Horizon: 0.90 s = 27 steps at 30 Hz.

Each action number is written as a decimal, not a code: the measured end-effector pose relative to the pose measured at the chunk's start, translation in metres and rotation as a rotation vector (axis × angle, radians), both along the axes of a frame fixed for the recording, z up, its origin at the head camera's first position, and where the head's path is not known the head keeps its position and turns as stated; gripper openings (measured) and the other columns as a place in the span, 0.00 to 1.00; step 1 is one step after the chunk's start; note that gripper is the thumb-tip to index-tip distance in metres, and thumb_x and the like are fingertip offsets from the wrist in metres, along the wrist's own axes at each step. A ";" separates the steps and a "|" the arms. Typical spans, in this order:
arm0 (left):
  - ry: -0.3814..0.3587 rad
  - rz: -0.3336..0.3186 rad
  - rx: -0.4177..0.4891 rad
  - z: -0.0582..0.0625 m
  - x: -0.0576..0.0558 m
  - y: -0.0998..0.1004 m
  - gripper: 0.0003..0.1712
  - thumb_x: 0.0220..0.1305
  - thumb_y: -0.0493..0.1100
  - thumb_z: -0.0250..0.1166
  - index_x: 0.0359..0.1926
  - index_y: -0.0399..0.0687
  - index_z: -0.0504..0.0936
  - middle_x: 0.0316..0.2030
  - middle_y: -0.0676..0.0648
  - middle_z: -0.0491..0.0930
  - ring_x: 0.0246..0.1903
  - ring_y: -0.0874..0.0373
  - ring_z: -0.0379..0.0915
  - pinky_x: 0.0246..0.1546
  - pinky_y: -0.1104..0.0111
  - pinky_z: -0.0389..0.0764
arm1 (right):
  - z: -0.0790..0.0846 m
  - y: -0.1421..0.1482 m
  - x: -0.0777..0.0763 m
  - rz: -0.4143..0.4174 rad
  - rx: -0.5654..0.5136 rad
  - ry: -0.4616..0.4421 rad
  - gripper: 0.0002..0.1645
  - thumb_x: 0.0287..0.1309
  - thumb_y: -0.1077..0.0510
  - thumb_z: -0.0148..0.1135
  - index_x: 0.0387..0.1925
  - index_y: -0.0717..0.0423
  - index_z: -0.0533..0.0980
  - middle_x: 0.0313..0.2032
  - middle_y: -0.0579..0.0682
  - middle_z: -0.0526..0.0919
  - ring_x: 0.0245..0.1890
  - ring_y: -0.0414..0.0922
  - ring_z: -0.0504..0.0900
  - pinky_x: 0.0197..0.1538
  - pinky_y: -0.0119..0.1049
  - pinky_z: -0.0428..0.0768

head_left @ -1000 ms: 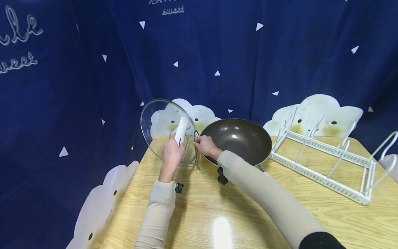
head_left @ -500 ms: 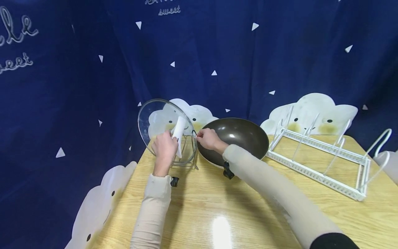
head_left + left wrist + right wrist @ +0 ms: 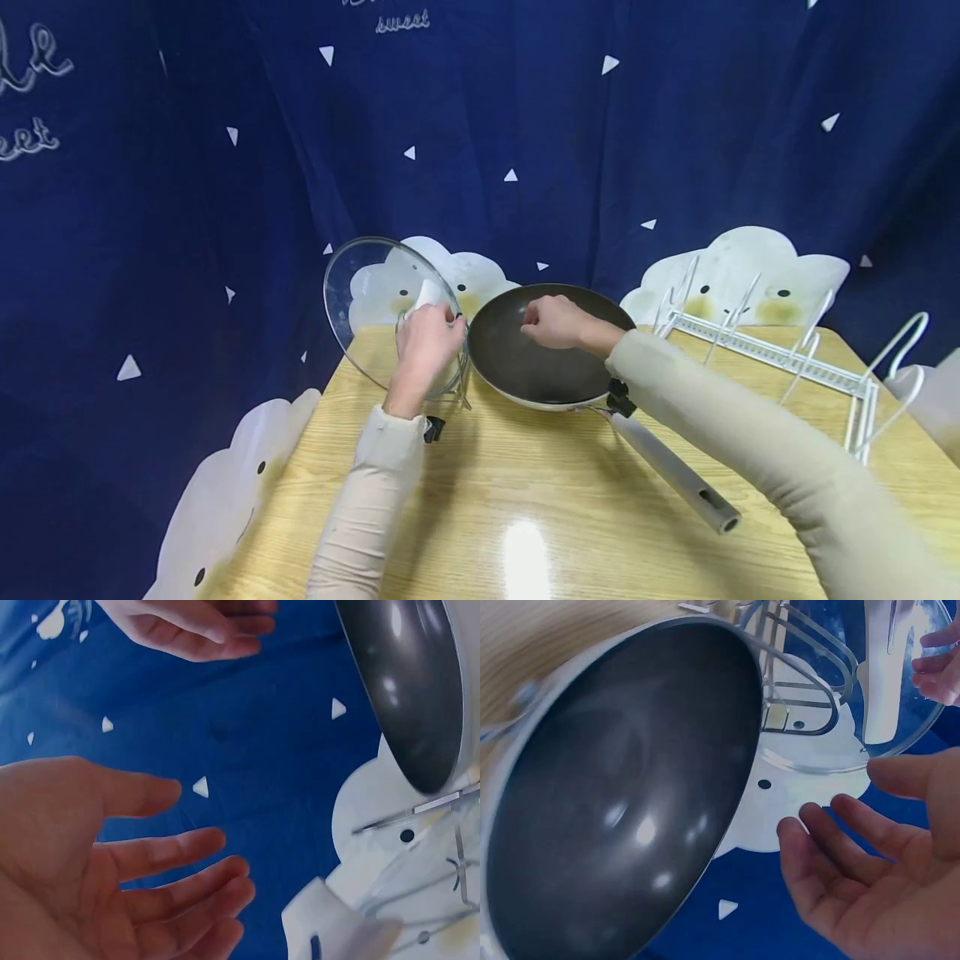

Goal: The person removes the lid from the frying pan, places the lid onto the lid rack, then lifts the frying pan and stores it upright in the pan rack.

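Observation:
A glass lid (image 3: 360,350) with a white handle (image 3: 885,682) leans upright in a small metal wire rack (image 3: 810,712). My left hand (image 3: 431,337) is in front of the lid; in the left wrist view this hand (image 3: 150,870) has loosely bent fingers and holds nothing. To its right stands a dark-lined wok (image 3: 517,358), its grey handle (image 3: 675,471) pointing toward the front right. Over the wok's bowl in the head view hangs my right hand (image 3: 558,322). In the right wrist view that hand (image 3: 885,877) is relaxed, with nothing between its fingers.
A white rack (image 3: 765,342) with upright wire dividers stands on the wooden table (image 3: 465,517) at the right, partly behind my right sleeve. Blue curtain (image 3: 480,108) with white cloud shapes surrounds the table's back and left side.
My left hand has come off the lid's handle. My right hand has left the wire rack and moved right, over the wok, and the wok's handle now shows. The lid stays in its rack.

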<state>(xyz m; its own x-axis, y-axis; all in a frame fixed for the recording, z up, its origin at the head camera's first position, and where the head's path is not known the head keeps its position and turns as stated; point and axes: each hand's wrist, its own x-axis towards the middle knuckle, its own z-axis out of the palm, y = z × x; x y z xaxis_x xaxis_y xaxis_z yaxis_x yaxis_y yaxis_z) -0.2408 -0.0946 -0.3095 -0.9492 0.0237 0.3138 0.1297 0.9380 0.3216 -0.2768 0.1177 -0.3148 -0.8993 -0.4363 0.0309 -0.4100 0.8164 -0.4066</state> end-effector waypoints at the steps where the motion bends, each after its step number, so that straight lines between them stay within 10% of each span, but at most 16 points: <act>1: -0.009 -0.017 -0.013 -0.001 0.000 0.003 0.15 0.64 0.52 0.58 0.31 0.46 0.80 0.33 0.44 0.80 0.34 0.46 0.77 0.29 0.54 0.76 | 0.000 0.006 0.003 0.008 0.013 0.006 0.13 0.61 0.55 0.56 0.38 0.59 0.81 0.34 0.51 0.83 0.35 0.47 0.79 0.41 0.42 0.77; 8: -0.109 -0.136 -0.084 -0.012 0.005 0.024 0.19 0.66 0.55 0.55 0.26 0.48 0.76 0.24 0.47 0.76 0.26 0.52 0.74 0.21 0.61 0.72 | -0.002 0.045 0.025 0.037 0.069 -0.005 0.14 0.60 0.51 0.58 0.36 0.58 0.80 0.34 0.50 0.83 0.37 0.48 0.80 0.43 0.44 0.76; 15: -0.232 -0.243 -0.136 -0.031 0.014 0.045 0.23 0.67 0.60 0.51 0.40 0.48 0.81 0.36 0.45 0.81 0.35 0.49 0.78 0.25 0.58 0.74 | -0.012 0.075 0.047 0.068 0.037 0.008 0.14 0.60 0.51 0.59 0.32 0.60 0.78 0.27 0.46 0.81 0.29 0.43 0.78 0.37 0.43 0.76; 27: -0.407 -0.449 -0.006 -0.076 0.037 0.082 0.26 0.68 0.63 0.47 0.22 0.53 0.75 0.20 0.53 0.73 0.24 0.57 0.73 0.20 0.66 0.68 | -0.037 0.121 0.094 0.038 -0.011 -0.128 0.13 0.62 0.50 0.58 0.30 0.55 0.79 0.23 0.40 0.78 0.24 0.38 0.74 0.29 0.35 0.73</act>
<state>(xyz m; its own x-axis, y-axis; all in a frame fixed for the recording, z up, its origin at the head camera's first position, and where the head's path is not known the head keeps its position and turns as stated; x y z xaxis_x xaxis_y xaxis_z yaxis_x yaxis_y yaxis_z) -0.2034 -0.0125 -0.3857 -0.8897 0.4504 -0.0740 0.3809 0.8220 0.4234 -0.1831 0.2391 -0.3521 -0.8788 -0.4707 -0.0780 -0.3851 0.7964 -0.4664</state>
